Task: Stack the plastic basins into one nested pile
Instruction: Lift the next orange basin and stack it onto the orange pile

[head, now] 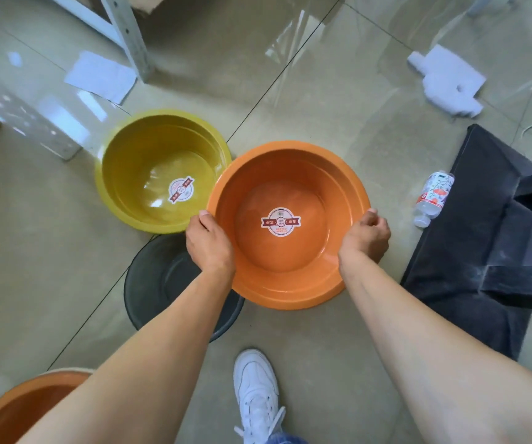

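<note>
I hold an orange basin (290, 193) by its rim, with a round sticker on its bottom. My left hand (208, 241) grips the left rim and my right hand (365, 237) grips the right rim. The basin's left edge overlaps the rim of a yellow basin (149, 161) that stands on the floor with the same sticker inside. A black basin (152, 283) sits on the floor under my left forearm, partly hidden by the orange one. Another orange basin (18, 408) shows at the bottom left corner, mostly covered by my arm.
A black bag (476, 238) with straps lies on the right, a plastic bottle (433, 198) beside it. White foam pieces (447, 81) lie at the back right, a paper sheet (99, 75) and a metal rack leg (130, 40) at the back left. My white shoe (256, 392) is below.
</note>
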`<state>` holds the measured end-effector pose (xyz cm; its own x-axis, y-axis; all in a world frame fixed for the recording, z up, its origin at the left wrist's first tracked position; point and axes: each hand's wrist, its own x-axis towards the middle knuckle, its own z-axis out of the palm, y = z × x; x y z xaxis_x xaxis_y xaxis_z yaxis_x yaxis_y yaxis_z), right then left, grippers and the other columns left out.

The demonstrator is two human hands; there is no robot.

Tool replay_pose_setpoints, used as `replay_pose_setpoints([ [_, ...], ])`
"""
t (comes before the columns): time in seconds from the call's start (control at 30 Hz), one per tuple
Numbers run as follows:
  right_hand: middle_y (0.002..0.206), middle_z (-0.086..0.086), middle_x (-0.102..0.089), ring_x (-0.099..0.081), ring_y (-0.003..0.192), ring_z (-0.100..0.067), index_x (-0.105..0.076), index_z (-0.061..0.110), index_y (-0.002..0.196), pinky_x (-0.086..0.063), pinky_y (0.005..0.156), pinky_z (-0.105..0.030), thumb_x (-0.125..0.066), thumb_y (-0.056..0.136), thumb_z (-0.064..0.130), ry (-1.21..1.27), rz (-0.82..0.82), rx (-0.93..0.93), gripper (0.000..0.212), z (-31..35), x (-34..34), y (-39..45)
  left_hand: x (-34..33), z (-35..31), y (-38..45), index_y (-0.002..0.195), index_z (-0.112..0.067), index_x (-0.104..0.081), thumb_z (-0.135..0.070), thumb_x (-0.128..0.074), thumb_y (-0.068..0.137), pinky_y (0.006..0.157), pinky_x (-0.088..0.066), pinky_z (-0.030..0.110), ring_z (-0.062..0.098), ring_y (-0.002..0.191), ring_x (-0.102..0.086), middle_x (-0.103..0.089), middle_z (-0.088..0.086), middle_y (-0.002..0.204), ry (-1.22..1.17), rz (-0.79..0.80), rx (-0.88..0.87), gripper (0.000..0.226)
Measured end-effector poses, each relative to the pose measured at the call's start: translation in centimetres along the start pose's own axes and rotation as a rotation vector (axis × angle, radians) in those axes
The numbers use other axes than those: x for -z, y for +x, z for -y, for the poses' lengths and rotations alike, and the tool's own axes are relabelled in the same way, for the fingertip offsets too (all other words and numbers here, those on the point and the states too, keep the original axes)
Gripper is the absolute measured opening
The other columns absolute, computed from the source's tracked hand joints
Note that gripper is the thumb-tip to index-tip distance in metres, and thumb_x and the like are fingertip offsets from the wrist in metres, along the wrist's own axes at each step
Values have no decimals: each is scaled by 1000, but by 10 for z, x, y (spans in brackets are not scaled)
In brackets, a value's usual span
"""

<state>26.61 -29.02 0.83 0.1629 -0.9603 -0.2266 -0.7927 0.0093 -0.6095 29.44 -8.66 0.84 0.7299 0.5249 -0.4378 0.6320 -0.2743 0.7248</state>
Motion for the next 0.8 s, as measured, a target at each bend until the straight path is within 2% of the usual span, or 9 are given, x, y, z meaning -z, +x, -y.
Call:
replay_pose_setpoints([
  [0.07,103,-13,-72,-67,93,-36,-66,11,97,-52,78,-38,-36,97,46,-8,35,13,46,5,-1,-26,25,5,5,101,4,-61,-28,-28,101,93,-45,47,39,101,-58,-64,25,106,-17,-44,23,46],
  [0.17,102,-13,-73,-67,94,-38,-65,11,98,-54,82,-42,-34,96,46,-11,80,38,47,9,-5,-67,65,19,14,103,4,-60,-29,-29,101,95,-44,49,39,103,-57,-64,25,108,-42,-96,52,45],
  [0.33,101,-14,-73,-66,94,-39,-65,11,95,-50,78,-38,-36,96,45,-27,152,94,45,4,-15,-148,144,52,28,102,0,-60,-32,-29,101,94,-45,49,40,102,-58,-64,24,109,-50,-213,116,45],
  [0.57,112,-17,-71,-65,103,-39,-67,9,105,-48,82,-38,-37,98,42,-84,354,202,45,-27,-18,-280,270,129,31,102,2,-60,-33,-28,100,94,-46,48,41,103,-58,-64,25,109,-70,-402,242,47],
  [0.67,110,-16,-71,-65,101,-36,-67,8,104,-44,76,-33,-37,100,40,-126,437,271,44,-48,-13,-332,320,165,21,98,-1,-60,-36,-27,99,93,-48,51,41,101,-60,-65,24,107,-85,-475,317,48],
  [0.8,114,-13,-70,-65,103,-35,-63,13,109,-52,89,-44,-29,101,45,-247,558,312,47,-79,-3,-390,372,209,3,93,-3,-60,-34,-27,98,83,-45,42,37,93,-58,-65,21,103,-90,-601,420,44],
])
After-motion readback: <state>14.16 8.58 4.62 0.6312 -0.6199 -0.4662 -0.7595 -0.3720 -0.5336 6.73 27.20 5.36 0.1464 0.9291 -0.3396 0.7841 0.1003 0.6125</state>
